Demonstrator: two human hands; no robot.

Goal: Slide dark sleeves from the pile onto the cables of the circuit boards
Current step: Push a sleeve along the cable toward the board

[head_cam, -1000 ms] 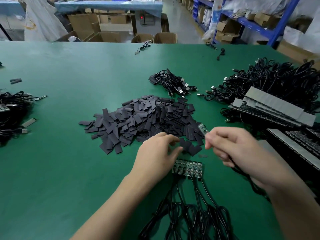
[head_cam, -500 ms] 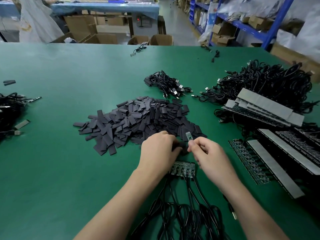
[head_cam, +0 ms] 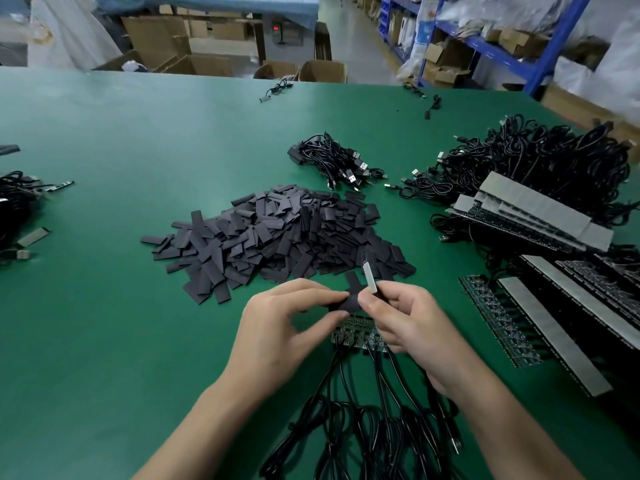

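A large pile of flat dark sleeves [head_cam: 277,233] lies on the green table just beyond my hands. My left hand [head_cam: 280,327] pinches one dark sleeve [head_cam: 348,301] between thumb and fingertips. My right hand [head_cam: 405,323] holds a small narrow circuit board [head_cam: 370,277] upright by its lower end, right beside the sleeve. Below the hands a strip of joined circuit boards [head_cam: 358,336] lies flat, its black cables [head_cam: 367,420] trailing toward me.
Stacked board strips with grey tape [head_cam: 533,216] and a heap of black cables [head_cam: 540,164] fill the right side. A USB cable bundle [head_cam: 336,162] sits behind the pile. More cables [head_cam: 15,202] lie at the left edge. Cardboard boxes and blue shelving stand beyond the table.
My right hand came in from the right with the small board and met my left hand. My left hand lifted a sleeve off the pile's near edge and now holds it against the board.
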